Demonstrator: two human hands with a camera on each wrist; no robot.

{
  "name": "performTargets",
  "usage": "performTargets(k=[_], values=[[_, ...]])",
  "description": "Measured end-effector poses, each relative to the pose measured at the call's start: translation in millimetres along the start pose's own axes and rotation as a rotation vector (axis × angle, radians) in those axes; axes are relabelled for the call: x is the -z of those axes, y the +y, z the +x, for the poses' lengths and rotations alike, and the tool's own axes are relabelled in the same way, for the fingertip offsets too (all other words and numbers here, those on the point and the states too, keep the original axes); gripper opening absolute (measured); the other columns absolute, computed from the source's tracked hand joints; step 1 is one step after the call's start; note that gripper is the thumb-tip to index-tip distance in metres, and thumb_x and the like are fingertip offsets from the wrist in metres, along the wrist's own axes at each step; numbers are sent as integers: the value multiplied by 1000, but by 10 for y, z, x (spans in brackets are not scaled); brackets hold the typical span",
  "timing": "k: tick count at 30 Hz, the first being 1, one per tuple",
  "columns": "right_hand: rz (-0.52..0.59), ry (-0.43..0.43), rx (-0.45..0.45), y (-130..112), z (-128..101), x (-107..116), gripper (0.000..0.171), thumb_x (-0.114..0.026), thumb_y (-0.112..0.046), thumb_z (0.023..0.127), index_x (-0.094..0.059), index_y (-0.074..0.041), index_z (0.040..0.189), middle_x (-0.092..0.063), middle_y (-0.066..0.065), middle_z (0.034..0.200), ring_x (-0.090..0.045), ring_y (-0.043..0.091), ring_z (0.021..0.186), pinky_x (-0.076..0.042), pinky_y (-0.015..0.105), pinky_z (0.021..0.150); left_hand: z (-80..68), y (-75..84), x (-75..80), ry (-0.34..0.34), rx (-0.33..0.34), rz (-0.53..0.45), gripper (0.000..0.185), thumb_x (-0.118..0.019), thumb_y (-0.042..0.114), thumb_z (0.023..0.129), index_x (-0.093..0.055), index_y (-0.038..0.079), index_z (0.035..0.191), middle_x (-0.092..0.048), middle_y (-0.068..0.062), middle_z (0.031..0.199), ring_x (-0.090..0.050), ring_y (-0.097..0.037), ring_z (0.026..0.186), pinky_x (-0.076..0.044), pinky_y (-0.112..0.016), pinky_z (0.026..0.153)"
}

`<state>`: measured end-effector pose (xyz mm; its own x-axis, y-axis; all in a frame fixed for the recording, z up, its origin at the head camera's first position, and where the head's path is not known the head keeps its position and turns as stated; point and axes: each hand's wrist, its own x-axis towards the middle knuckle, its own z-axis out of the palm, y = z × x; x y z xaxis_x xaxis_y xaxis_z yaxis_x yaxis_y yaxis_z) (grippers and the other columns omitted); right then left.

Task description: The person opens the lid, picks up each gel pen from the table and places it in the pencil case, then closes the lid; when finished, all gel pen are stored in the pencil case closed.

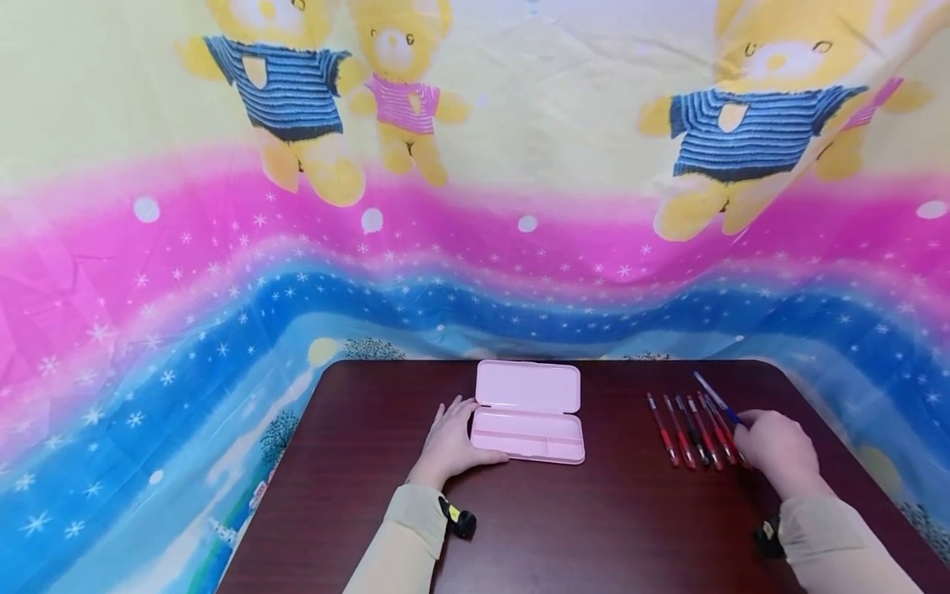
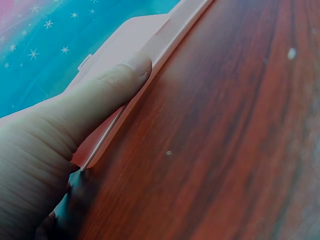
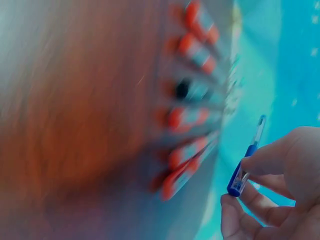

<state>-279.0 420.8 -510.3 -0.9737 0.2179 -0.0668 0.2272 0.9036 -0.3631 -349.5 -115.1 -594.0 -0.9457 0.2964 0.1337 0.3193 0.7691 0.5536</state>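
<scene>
A pink pencil case (image 1: 529, 423) lies on the table with its lid (image 1: 528, 386) folded back. My left hand (image 1: 449, 441) holds the case at its left end; the thumb (image 2: 112, 87) lies along the front wall, and the other fingers reach the left side near the hinge. At the right, my right hand (image 1: 779, 450) pinches a blue pen (image 1: 717, 398) between thumb and fingers, tilted above the table. Just left of that hand lies a row of several red pens (image 1: 663, 431) with one dark pen (image 1: 692, 429) among them, blurred in the right wrist view.
The dark brown wooden table (image 1: 594, 528) has rounded far corners. Behind it hangs a cloth (image 1: 475, 214) printed with bears and snowflakes, close against the table's far edge. A black wrist camera (image 1: 458, 520) is strapped at the left sleeve.
</scene>
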Motion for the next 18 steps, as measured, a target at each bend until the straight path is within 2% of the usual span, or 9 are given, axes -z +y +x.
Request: performTargets(k=[4,8,11,14,18], values=[[35,72,95,-376,-40,-16,48,-56,-24,108,-64,9,143,-72,23,90,-60,21,58,-46,36,52,2,0,-9,-2,2,4,116,-91,79,68,-56,14,158,-54,-8,168,-34,-34,168,-19,-61,141],[38,150,228,-776,-49,-62,38,-63,-22,106,-74,1,135,-72,25,101,-60,23,66,-45,37,56,12,0,-9,2,4,-10,115,-91,78,69,-57,14,158,-54,-8,168,-34,-35,169,-17,-61,141],[48,191,328,-1046,-59,-118,31,-69,-19,104,-79,-3,128,-72,25,112,-64,27,77,-53,43,65,13,0,-8,6,4,-16,115,-91,78,69,-57,13,157,-54,-8,168,-34,-36,168,-17,-62,141],[66,213,404,-1286,-77,-202,27,-74,-17,102,-82,-6,125,-74,21,112,-68,26,81,-57,45,72,5,4,-6,6,3,-13,115,-91,78,69,-57,13,157,-54,-8,168,-34,-36,168,-17,-61,141],[98,223,474,-1564,-98,-350,24,-77,-13,99,-85,-10,121,-74,16,107,-66,23,81,-54,39,70,-14,17,-7,12,-8,-15,114,-92,77,68,-57,13,157,-56,-9,167,-35,-36,168,-19,-62,141]])
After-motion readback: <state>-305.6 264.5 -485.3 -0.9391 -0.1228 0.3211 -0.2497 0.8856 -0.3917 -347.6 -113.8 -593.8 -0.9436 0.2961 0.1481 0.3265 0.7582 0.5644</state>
